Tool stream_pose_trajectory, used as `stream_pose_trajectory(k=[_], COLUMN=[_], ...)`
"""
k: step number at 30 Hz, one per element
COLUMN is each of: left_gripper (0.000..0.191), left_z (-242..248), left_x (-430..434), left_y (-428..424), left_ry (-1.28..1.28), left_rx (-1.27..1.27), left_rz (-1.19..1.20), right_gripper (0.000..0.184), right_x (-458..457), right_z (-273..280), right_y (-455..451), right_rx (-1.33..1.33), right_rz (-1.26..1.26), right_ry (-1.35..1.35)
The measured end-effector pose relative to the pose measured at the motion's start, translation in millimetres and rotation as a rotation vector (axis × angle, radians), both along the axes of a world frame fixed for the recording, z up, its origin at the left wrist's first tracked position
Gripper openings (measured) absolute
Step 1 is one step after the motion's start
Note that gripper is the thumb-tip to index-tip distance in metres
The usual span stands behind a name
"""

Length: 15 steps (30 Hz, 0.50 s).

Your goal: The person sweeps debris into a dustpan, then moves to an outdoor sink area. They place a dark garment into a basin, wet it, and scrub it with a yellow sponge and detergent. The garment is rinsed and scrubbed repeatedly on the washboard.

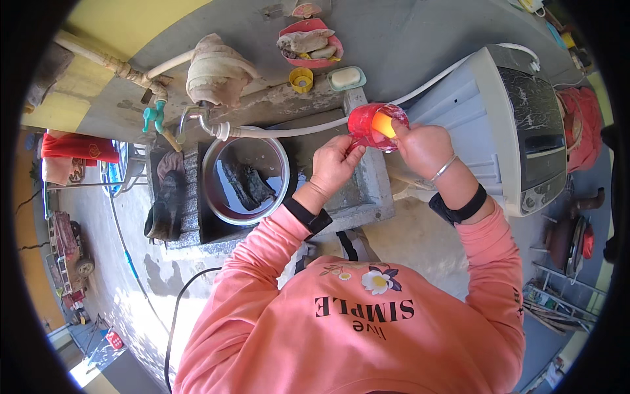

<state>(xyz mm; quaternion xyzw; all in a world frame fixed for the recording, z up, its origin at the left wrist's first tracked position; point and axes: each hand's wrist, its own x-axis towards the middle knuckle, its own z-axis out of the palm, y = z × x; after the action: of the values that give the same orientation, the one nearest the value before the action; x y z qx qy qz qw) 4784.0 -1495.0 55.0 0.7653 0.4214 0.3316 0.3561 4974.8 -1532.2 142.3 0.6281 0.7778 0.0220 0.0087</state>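
My left hand grips the handle of a red plastic mug, which is tilted above the concrete sink. At the mug's mouth, my right hand pinches a bright yellow-orange piece that reaches inside; what it is I cannot tell. To the left, a round metal basin stands in the sink. It holds water and a dark, shoe-like thing, partly under the surface. Another dark shoe lies on the sink's left ledge, beside a greyish cloth.
A cloth-wrapped tap and a teal-handled tap project from the wall. White soap in a dish and a yellow cap sit on the back ledge. A white hose crosses behind the mug towards a washing machine at right.
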Motion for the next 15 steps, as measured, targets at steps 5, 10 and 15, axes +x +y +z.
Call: stream_pose_trajectory(k=[5,10,15], left_gripper=[0.021,0.021,0.02], left_z=[-27.3,-36.5,-24.2], left_x=[-22.1,-29.8,-15.4], left_y=[-10.0,-22.9,-7.2], left_ry=[0.079,0.167,0.064], left_rx=[-0.099,-0.105,0.058], left_rz=[0.038,-0.012,-0.032], right_gripper=[0.025,0.026,0.024], right_x=[-34.0,-27.1,-18.5], right_z=[-34.7,-33.6,-28.1], right_y=[15.0,22.0,8.9], right_rx=[-0.432,-0.708,-0.397], right_rz=[-0.123,-0.141,-0.109], right_ry=[0.055,0.179,0.073])
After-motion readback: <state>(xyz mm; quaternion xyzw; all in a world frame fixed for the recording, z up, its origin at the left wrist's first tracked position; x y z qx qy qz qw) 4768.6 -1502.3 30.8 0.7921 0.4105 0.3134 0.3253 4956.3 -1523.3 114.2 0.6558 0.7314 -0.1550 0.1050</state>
